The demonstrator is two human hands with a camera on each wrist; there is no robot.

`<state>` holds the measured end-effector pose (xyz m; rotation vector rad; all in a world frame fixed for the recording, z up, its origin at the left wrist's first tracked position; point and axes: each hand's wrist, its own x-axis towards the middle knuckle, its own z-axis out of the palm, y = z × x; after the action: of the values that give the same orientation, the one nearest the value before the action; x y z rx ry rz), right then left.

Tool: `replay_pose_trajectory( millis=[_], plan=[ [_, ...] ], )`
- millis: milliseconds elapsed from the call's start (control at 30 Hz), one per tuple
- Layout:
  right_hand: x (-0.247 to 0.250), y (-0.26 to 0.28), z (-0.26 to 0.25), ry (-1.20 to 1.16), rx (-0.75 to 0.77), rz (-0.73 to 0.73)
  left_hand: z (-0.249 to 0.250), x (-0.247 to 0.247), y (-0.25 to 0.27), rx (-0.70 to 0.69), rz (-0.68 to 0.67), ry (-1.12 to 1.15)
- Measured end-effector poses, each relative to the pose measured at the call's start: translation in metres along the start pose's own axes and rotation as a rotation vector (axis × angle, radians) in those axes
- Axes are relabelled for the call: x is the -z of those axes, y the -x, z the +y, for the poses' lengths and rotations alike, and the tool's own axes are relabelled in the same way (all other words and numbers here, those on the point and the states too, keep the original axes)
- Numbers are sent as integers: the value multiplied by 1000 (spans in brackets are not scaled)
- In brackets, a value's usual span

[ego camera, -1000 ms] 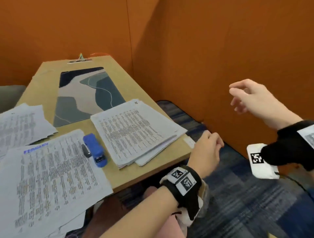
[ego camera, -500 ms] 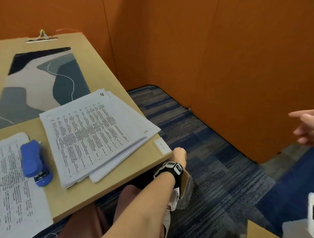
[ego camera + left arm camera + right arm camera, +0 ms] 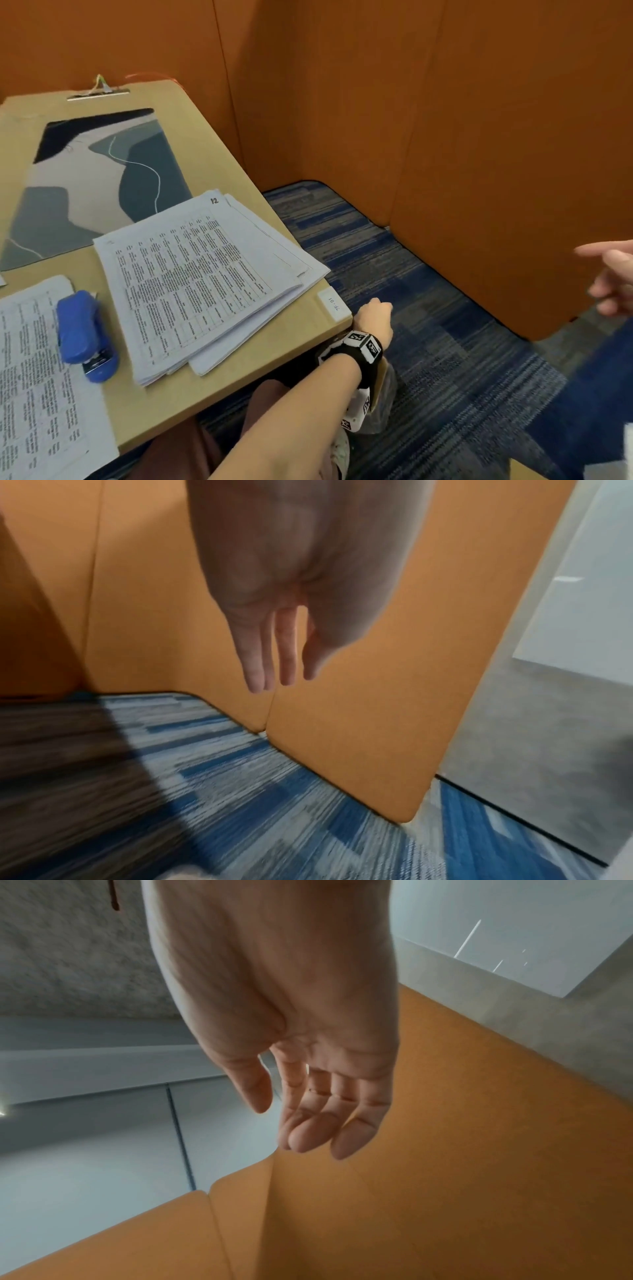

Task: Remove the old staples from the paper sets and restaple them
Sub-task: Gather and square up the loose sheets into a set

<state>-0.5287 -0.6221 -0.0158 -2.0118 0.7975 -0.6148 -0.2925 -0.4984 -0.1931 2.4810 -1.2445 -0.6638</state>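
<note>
A stack of printed paper sets (image 3: pixel 205 284) lies near the right edge of the wooden table (image 3: pixel 219 387). A blue stapler (image 3: pixel 85 334) sits to its left, partly on another printed sheet (image 3: pixel 37 387). My left hand (image 3: pixel 375 317) hangs just past the table's front right corner, over the carpet. In the left wrist view its fingers (image 3: pixel 270 656) point straight down and hold nothing. My right hand (image 3: pixel 613 277) is raised at the far right edge, away from the table. Its fingers (image 3: pixel 318 1123) are loosely bent and empty.
A patterned grey and beige mat (image 3: pixel 96 185) covers the far part of the table, with a metal clip (image 3: pixel 97 92) behind it. Orange partition walls (image 3: pixel 445 120) enclose the table and the blue striped carpet (image 3: pixel 428 359). A white label (image 3: pixel 334 303) marks the table corner.
My left hand has dropped from beside the table edge to below the corner. My right hand has swung out to the far right. The head view has turned towards the floor.
</note>
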Motion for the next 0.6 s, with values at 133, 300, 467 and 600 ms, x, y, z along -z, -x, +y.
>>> replay_pose_trajectory(
  millis=[133, 300, 467, 600],
  plan=[
    [-30, -11, -52, 45, 1, -129, 19, 23, 51, -172, 22, 111],
    [-96, -15, -139, 0, 250, -156, 16, 91, 139, -354, 341, 209],
    [-191, 1, -218, -184, 227, -372, -58, 191, 221, -231, 865, 161],
    [-284, 26, -248, -183, 149, -623, -160, 260, 265, 89, 919, 18]
  ],
)
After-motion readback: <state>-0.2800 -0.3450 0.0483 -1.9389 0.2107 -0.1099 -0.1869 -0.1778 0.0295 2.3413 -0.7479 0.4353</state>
